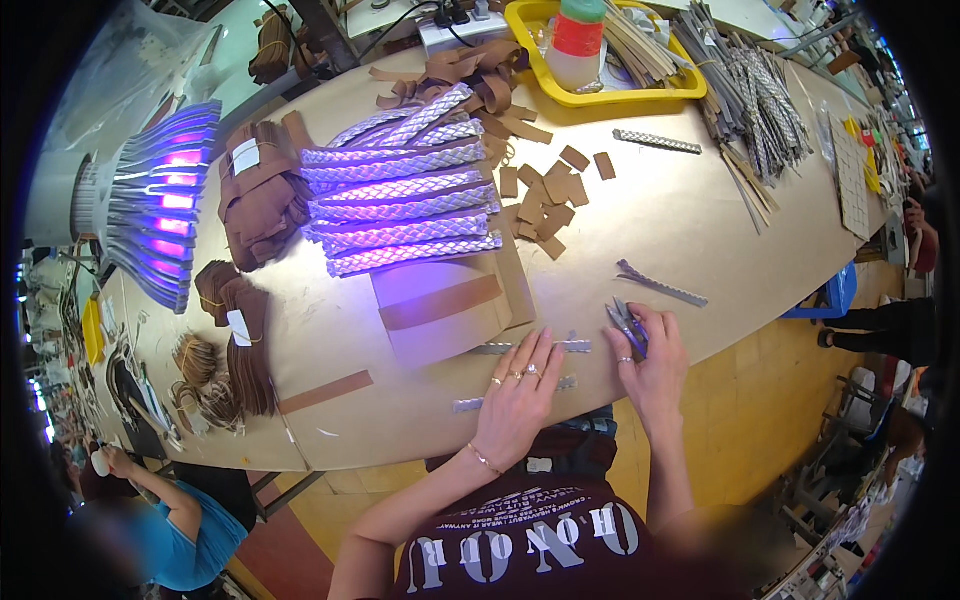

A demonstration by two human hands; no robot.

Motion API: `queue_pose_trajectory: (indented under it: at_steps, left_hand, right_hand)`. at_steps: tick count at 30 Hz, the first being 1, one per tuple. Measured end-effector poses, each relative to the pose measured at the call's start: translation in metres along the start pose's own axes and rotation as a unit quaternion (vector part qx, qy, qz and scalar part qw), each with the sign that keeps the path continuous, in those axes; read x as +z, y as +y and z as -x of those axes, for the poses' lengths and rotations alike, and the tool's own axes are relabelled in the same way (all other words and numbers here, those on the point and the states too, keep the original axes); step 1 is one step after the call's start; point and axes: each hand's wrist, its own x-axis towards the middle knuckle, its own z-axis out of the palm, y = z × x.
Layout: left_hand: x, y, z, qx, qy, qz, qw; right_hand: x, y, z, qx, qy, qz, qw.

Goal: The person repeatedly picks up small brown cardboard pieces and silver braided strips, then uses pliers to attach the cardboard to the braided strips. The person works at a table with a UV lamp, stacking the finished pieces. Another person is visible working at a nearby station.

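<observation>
My left hand, with rings and a bracelet, lies with fingers stretched flat over a short silver braided strap near the table's front edge. The ends of a second braided strip stick out on both sides of this hand, nearer the edge. My right hand grips small thread snips, their blades pointing away from me. Just beyond them rests a narrow dark braided piece. Left of centre, a pile of silver braided straps glows purple under the lamp, above a cardboard piece and a brown strip.
A large finned lamp stands at left, beside brown strip bundles. Small brown rectangles lie mid-table. At the back are a yellow tray with a jar and bundled strips. A person in blue is lower left.
</observation>
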Motion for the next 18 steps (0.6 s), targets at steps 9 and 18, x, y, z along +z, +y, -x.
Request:
queue_pose_trajectory:
  at_steps: [9,18]
  left_hand:
    - [-0.011,-0.007,0.014,0.008,0.058,0.053,0.997]
    - [-0.033,0.007,0.043,-0.301,0.111,0.497,0.806]
  right_hand:
    - [-0.002,-0.019,0.004,-0.178,-0.016,0.006,0.984]
    - [-0.019,-0.013,0.015,0.019,-0.269,-0.232,0.935]
